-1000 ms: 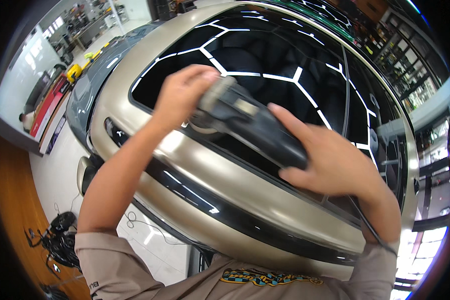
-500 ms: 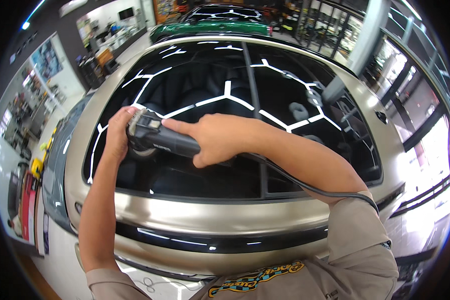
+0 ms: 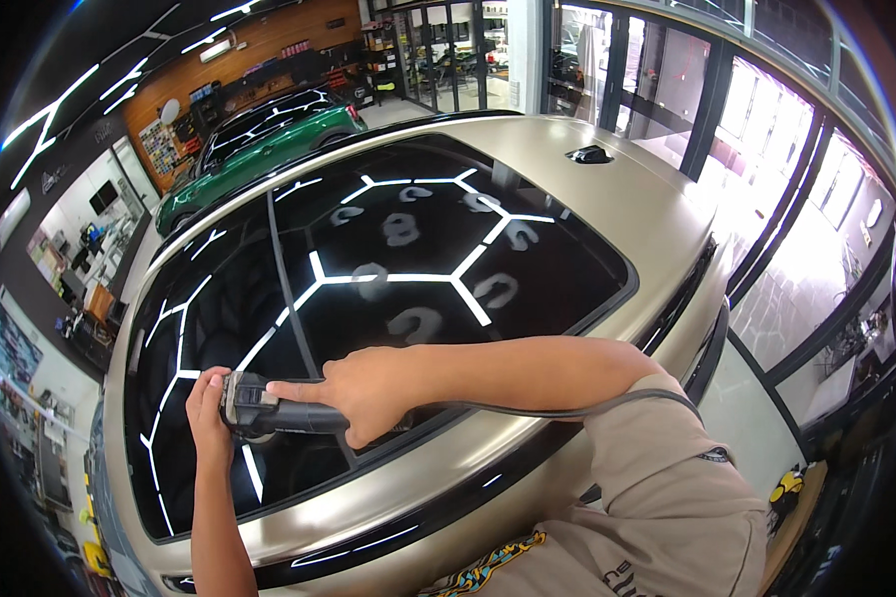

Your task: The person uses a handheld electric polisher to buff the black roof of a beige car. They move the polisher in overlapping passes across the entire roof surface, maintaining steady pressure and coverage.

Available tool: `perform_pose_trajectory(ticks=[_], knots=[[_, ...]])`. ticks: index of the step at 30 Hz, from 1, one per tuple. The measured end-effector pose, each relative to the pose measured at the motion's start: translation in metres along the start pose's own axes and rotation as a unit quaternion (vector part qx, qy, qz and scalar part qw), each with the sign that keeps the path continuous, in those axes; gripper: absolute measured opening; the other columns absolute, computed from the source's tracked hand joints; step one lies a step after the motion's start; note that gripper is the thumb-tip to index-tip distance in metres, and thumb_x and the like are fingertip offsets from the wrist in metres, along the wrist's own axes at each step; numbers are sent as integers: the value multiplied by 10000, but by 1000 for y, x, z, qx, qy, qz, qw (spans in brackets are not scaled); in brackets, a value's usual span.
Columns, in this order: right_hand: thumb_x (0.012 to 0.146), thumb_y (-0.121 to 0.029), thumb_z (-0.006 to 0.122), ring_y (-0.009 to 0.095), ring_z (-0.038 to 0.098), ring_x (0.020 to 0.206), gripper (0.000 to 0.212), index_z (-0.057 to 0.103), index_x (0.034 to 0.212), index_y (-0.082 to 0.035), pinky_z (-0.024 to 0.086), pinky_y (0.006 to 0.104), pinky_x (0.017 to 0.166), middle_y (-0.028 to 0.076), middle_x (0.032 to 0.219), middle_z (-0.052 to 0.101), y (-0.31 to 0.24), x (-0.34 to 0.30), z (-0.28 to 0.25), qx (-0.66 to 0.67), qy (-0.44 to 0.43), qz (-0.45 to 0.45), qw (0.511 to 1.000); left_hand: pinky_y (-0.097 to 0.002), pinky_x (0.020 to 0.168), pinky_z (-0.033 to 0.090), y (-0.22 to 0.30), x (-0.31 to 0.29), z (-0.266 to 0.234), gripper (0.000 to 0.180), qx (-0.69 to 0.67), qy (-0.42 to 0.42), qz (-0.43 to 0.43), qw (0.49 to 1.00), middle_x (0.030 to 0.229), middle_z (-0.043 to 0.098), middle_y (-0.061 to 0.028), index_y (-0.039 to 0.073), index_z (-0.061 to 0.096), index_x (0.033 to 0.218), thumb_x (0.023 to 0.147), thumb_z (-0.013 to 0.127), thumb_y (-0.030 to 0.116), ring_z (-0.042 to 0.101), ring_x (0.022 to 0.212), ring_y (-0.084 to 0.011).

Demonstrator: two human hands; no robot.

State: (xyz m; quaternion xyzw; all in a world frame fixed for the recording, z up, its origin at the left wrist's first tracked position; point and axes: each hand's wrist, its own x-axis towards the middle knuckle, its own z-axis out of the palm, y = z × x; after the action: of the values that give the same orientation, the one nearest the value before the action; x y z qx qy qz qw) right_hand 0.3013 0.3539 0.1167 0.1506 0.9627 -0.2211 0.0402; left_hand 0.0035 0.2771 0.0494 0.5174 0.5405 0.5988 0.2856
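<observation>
A black power polisher (image 3: 304,416) lies across the near edge of a car's dark glass roof (image 3: 219,308), above the strip dividing the panel. My left hand (image 3: 209,403) is closed around the polisher's head at its left end. My right hand (image 3: 373,393) grips the body, its index finger stretched along the top toward a switch. The pad underneath is mostly hidden. To the right of the strip, several whitish smears (image 3: 413,323) mark the glass. A black cord (image 3: 528,409) runs from the tool along my right forearm.
Champagne-coloured bodywork (image 3: 528,149) frames the glass, with a black shark-fin antenna (image 3: 589,155) at the far right. Behind stands a green car (image 3: 279,134). Glass doors (image 3: 657,90) line the right side. A yellow object (image 3: 786,486) sits at lower right.
The view has swung right, bringing the smeared half of the glass into fuller sight. Both hands, still on the polisher, sit lower in the picture and closer to the dividing strip.
</observation>
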Motion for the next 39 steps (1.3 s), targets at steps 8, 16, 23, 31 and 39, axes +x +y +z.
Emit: perform_pose_trajectory(ticks=[8, 16, 23, 31, 39], knots=[[727, -253, 703, 387, 722, 802, 1082, 168, 1658, -115, 566, 434, 786, 246, 892, 718, 13, -31, 13, 74, 14, 40, 996, -270, 795, 470, 8, -1, 31, 336, 78, 13, -2, 997, 906, 676, -52, -35, 690, 1046, 1030, 558, 274, 608, 842, -118], [751, -310, 708, 440, 691, 902, 1072, 162, 1658, -144, 539, 454, 867, 303, 970, 692, 42, -84, -5, 31, 52, 49, 997, -272, 835, 488, 24, 13, 103, 329, 51, 8, 48, 997, 924, 706, -56, -38, 725, 1022, 1027, 579, 256, 628, 873, -123], [714, -291, 741, 407, 691, 837, 1102, 182, 1657, -172, 533, 445, 833, 277, 936, 682, 62, -163, -21, 36, 74, 199, 977, -304, 788, 516, 17, 56, 208, 342, 61, -69, 76, 993, 917, 741, -93, -30, 745, 1039, 991, 657, 296, 661, 856, -145], [752, -329, 765, 438, 697, 967, 1076, 199, 1654, -168, 528, 432, 935, 299, 1045, 703, 93, -173, -41, 82, 67, 278, 955, -489, 857, 516, 132, -11, 317, 184, 314, -189, 550, 751, 927, 692, -125, 31, 705, 931, 850, 702, 196, 662, 935, -356], [700, -370, 789, 456, 700, 1026, 1181, 135, 1667, -188, 519, 430, 969, 336, 1101, 699, 132, -110, -58, 18, 92, 271, 958, -370, 917, 443, 117, -127, 453, 342, 257, -260, 565, 740, 1082, 644, -125, -29, 681, 1081, 859, 606, 221, 595, 1045, -295]])
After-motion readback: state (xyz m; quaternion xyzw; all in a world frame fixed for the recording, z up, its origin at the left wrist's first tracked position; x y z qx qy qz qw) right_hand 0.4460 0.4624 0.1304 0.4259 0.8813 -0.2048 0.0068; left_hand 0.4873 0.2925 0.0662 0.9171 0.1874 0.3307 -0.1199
